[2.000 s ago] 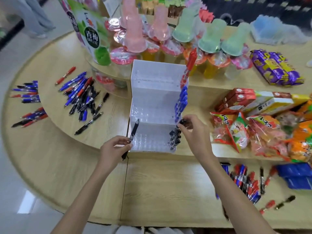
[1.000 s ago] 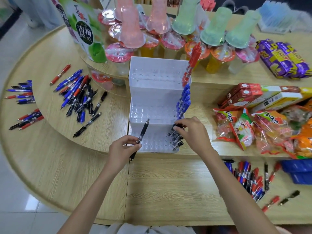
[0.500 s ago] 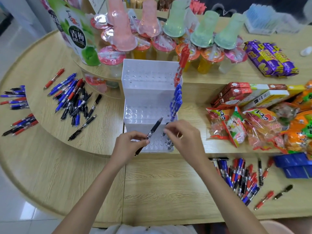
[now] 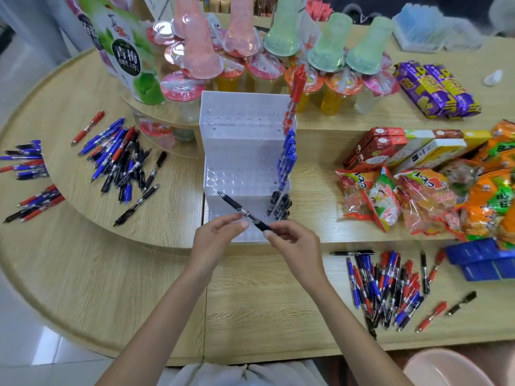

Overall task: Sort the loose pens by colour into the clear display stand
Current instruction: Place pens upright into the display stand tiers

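While pinching black pen (image 4: 242,211) mid-barrel with left hand (image 4: 214,240) and end with right hand (image 4: 295,243), holds it tilted over clear display stand (image 4: 242,140).

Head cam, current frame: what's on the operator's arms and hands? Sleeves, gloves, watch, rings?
Nothing worn on either. Left hand and right hand are ungloved, with no rings visible and no watch or band at the wrists. Left forearm and right forearm are bare to the frame edge, no sleeve in view. Only clothing seen: pale grey fabric at the bottom edge.
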